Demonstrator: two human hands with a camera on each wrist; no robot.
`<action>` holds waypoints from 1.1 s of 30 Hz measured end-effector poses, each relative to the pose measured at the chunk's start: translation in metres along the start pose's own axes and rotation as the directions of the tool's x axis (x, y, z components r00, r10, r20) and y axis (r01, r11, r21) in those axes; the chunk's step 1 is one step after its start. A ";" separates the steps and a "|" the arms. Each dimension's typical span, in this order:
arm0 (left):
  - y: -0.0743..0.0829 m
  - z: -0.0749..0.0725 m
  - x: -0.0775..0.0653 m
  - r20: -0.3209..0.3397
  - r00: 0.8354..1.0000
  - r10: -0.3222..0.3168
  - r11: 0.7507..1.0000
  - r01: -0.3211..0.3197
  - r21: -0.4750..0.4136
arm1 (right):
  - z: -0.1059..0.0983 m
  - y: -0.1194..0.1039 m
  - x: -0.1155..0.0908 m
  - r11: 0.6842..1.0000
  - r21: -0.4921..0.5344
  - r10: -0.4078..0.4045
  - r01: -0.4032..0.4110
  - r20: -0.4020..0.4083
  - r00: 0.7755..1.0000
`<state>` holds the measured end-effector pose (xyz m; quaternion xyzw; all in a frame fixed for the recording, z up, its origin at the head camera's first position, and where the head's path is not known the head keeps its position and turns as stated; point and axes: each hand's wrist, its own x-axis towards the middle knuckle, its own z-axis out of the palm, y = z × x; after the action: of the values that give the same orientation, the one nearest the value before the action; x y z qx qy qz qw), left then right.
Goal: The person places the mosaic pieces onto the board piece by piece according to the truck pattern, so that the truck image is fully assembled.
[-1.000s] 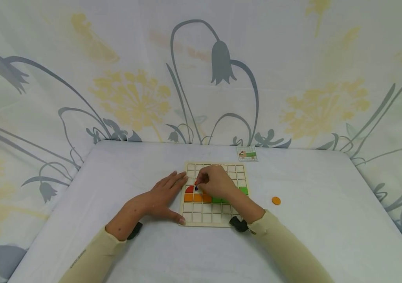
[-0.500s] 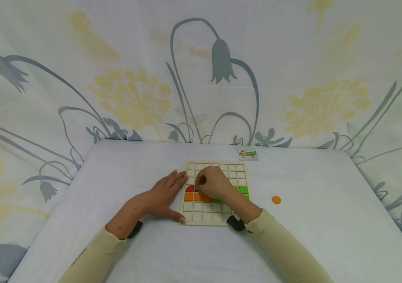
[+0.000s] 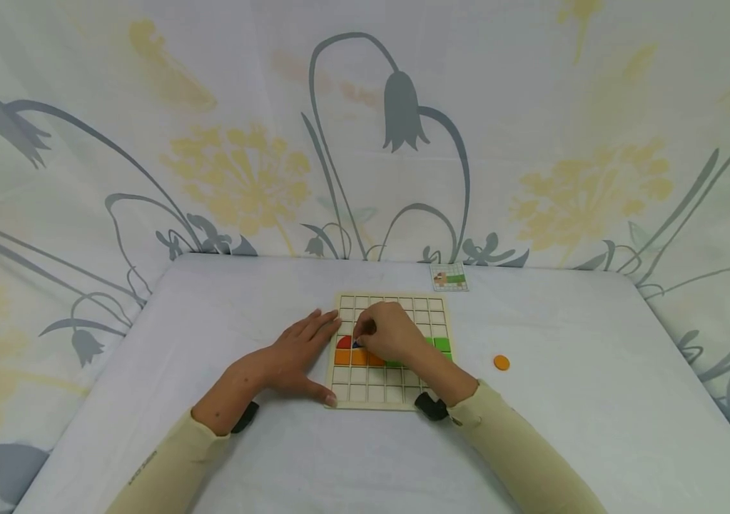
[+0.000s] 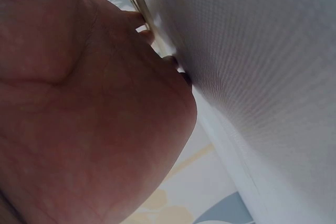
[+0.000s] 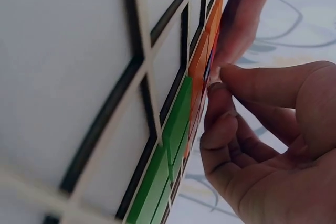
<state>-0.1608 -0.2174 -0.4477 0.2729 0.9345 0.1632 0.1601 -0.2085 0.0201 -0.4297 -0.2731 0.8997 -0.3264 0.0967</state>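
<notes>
A pale grid board (image 3: pixel 365 396) lies flat on the table, bearing orange pieces (image 3: pixel 350 357), green pieces (image 3: pixel 442 345) and a rounded red piece (image 3: pixel 344 343). My left hand (image 3: pixel 290 357) rests spread at the board's left edge, its thumb at the near corner; its palm fills much of the left wrist view. Over the board, my right hand (image 3: pixel 390 332) has thumb and fingertips together on a small blue piece (image 3: pixel 356 344) beside the red one. The right wrist view shows this pinch (image 5: pixel 219 77) close to the board; the fingertips partly hide the blue piece.
A round orange piece (image 3: pixel 502 363) lies on the white tablecloth right of the board. Behind the board's far right corner is a small picture card (image 3: pixel 449 278) with a gridded figure. A floral curtain (image 3: pixel 365 143) hangs behind the table.
My right hand has lowered slightly at the same cell; a bit of red seen at its fingertips earlier no longer shows. The left hand has stayed put.
</notes>
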 end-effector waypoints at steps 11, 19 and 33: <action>0.005 0.001 0.002 0.012 1.000 -0.020 1.000 0.020 -0.003 | -0.038 0.039 -0.044 1.000 -0.027 0.006 -0.009 -0.091 0.996; 0.004 0.002 0.002 0.014 0.998 -0.054 0.998 0.054 0.034 | -0.076 0.081 -0.081 0.990 -0.092 0.097 -0.111 -0.148 0.984; 0.000 0.002 0.002 0.011 0.999 -0.039 0.999 0.039 0.027 | -0.102 0.127 -0.132 0.968 -0.112 0.211 -0.223 -0.108 0.971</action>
<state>-0.1616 -0.2159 -0.4503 0.2575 0.9408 0.1461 0.1652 -0.1886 0.2291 -0.4333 -0.1625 0.9462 -0.2703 0.0718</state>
